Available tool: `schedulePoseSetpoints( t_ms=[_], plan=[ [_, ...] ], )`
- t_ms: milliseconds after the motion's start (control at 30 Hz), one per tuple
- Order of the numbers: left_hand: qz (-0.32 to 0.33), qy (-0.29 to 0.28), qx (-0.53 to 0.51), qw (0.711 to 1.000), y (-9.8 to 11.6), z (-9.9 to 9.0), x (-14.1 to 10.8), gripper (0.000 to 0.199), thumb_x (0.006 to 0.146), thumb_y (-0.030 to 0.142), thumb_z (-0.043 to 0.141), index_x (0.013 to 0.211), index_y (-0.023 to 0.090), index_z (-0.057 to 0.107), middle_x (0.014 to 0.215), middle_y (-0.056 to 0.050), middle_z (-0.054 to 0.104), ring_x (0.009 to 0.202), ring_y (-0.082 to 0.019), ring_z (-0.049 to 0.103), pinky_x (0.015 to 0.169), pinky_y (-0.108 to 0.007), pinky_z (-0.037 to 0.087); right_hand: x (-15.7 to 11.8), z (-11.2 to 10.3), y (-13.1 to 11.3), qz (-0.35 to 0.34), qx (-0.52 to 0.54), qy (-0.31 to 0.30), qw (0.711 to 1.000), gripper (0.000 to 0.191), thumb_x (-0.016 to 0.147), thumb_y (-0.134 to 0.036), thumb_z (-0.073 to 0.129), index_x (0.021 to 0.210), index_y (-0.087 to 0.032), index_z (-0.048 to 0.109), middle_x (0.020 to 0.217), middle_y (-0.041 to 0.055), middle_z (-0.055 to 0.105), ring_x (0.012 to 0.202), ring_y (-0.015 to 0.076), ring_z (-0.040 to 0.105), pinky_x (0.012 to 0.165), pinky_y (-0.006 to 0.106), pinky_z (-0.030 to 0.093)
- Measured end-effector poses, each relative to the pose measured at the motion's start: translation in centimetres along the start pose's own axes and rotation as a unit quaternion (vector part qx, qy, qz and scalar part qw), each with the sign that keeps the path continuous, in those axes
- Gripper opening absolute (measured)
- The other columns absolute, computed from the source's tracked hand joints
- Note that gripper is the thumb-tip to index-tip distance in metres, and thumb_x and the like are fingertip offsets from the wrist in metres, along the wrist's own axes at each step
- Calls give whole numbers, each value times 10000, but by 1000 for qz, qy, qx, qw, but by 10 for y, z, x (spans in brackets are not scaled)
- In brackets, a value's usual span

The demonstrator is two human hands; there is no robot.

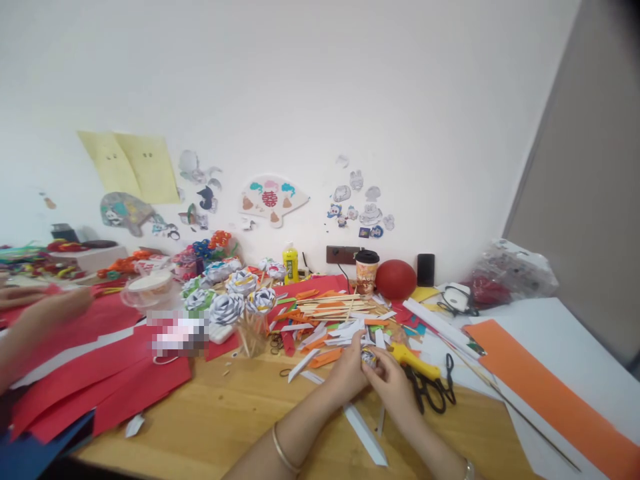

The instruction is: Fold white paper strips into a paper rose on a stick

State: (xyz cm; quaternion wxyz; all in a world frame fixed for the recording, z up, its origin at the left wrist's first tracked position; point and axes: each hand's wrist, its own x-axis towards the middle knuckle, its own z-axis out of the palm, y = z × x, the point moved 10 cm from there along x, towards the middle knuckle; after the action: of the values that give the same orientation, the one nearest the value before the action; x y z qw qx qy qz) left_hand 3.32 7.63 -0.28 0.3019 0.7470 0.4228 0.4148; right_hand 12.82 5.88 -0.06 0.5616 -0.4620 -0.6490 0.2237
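Between my two hands is a small, partly rolled paper flower (369, 358), whitish with dark and yellow marks. My left hand (346, 377) pinches it from the left, and my right hand (393, 381) closes on it from the right. A white paper strip (366, 437) lies on the table below my wrists. Just right of my right hand are a yellow glue gun (416, 362) and scissors with black handles (434, 398). Behind my hands spreads a heap of white, orange and green folded paper strips (327, 340), with thin wooden sticks (327, 308) on top.
Finished white paper roses (227, 309) stand left of the heap. Another person's hands (55, 310) are at the far left, over red paper sheets (140, 373). At the back stand a paper cup (367, 275) and a red ball-like object (396, 279). Orange paper (545, 393) lies right.
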Motion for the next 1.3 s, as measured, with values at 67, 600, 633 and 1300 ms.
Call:
schedulePoseSetpoints(
  t_ms=[67,600,633,1300],
  plan=[
    [1,10,-1,1000,0,-1,0,621,685,196,610,1224,192,303,1031,-85,592,916,-202,559,797,-321,439,1,1,-2,-2,0,-9,1000,325,701,-396,592,934,-182,667,1007,99,643,963,264,576,858,388,458],
    [-1,61,37,997,7,-16,0,407,625,112,580,989,194,419,912,-34,564,837,-196,533,732,-307,423,2,-2,-6,-5,-12,-34,999,382,779,-448,517,1041,-198,641,1095,91,613,1032,255,548,897,393,438],
    [0,65,41,997,7,-17,0,371,630,120,578,964,194,434,897,-31,563,828,-197,531,728,-308,422,2,-2,-6,-6,-10,-32,999,382,781,-448,515,1038,-195,643,1089,93,617,1026,255,551,896,392,438],
    [32,54,50,997,16,-17,2,257,673,135,539,922,188,508,902,-36,598,855,-192,540,791,-304,418,2,0,-5,-1,8,-31,999,403,791,-450,495,1066,-186,624,1127,96,592,1065,244,522,930,380,406]
  ],
)
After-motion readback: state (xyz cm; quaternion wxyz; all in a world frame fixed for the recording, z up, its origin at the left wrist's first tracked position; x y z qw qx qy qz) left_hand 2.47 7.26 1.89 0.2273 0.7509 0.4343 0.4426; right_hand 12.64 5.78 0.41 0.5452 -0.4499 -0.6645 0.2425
